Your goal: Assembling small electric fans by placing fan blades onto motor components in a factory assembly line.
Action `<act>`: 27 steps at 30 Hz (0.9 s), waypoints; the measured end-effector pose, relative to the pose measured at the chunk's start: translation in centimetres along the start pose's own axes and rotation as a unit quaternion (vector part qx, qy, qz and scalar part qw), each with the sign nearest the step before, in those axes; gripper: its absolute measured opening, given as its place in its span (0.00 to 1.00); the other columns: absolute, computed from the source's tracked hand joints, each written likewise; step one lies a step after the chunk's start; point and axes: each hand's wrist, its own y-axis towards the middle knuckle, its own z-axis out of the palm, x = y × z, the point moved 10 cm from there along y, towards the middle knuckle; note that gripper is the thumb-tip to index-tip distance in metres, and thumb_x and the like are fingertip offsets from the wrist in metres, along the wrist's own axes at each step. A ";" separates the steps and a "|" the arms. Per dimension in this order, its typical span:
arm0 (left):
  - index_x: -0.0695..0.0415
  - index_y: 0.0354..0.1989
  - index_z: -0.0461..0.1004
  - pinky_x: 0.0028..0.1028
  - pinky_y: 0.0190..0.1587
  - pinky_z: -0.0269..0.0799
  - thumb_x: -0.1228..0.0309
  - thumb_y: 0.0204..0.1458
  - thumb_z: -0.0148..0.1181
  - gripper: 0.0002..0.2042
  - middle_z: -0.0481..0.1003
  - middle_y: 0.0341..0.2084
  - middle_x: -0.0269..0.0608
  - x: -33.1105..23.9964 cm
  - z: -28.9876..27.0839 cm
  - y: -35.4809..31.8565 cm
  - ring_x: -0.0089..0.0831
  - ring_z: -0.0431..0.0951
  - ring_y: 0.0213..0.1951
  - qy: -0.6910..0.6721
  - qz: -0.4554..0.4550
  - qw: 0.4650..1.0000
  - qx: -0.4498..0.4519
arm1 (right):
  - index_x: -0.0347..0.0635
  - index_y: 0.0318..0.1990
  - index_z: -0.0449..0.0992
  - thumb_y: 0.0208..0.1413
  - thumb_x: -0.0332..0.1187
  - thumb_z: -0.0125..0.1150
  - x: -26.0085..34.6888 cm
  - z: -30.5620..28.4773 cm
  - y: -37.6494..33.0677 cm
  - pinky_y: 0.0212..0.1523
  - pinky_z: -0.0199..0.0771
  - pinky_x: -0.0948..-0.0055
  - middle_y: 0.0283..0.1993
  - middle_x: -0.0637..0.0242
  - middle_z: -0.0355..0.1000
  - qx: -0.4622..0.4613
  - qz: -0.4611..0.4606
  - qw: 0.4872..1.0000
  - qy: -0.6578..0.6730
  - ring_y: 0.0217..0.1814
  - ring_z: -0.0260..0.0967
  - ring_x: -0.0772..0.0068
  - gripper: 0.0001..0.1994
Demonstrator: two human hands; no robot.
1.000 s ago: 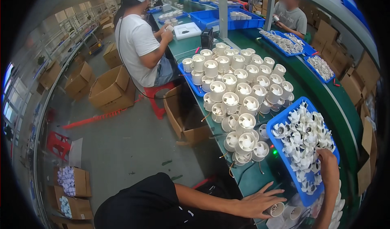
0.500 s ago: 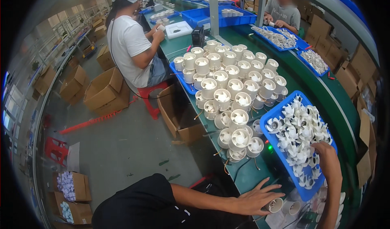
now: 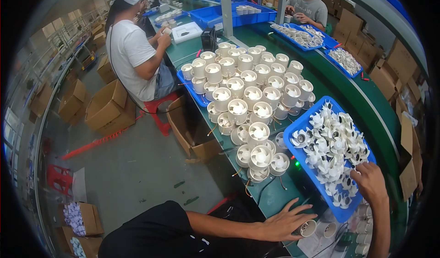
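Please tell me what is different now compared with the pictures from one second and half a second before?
The right hand moved further up into the blue tray and now rests on the white fan wheels at its near end. Whether it grips one cannot be told. The left hand stayed spread flat beside the small white cylinder. The stacked white fan housings did not change.

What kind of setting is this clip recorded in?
Most likely a factory assembly line. A long green workbench carries rows of stacked white fan housings and a blue tray of white impellers. Other seated workers and open cardboard boxes line it.
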 end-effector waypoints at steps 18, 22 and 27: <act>0.58 0.57 0.69 0.57 0.69 0.42 0.63 0.45 0.71 0.30 0.73 0.55 0.40 -0.4 -1.4 1.9 0.43 0.58 0.68 0.016 -0.027 0.999 0.033 | 0.39 0.32 0.77 0.46 0.23 0.65 8.8 -4.4 -7.6 0.26 0.66 0.73 0.30 0.67 0.71 -0.219 0.111 0.969 -0.002 0.29 0.70 0.73 0.05; 0.58 0.58 0.68 0.57 0.70 0.40 0.64 0.45 0.71 0.31 0.72 0.56 0.40 0.0 -1.7 1.4 0.43 0.57 0.69 0.009 -0.036 0.999 0.036 | 0.34 0.41 0.76 0.58 0.23 0.64 8.3 0.8 -13.5 0.29 0.70 0.81 0.31 0.66 0.75 -0.286 0.513 0.594 0.550 0.29 0.71 0.81 0.05; 0.56 0.58 0.69 0.58 0.70 0.39 0.64 0.44 0.72 0.31 0.72 0.56 0.40 -0.4 -0.9 1.7 0.42 0.57 0.70 0.006 -0.025 0.998 0.061 | 0.34 0.41 0.73 0.62 0.26 0.60 14.6 7.4 -14.8 0.26 0.67 0.85 0.29 0.70 0.73 -0.192 0.583 0.381 0.691 0.27 0.68 0.85 0.04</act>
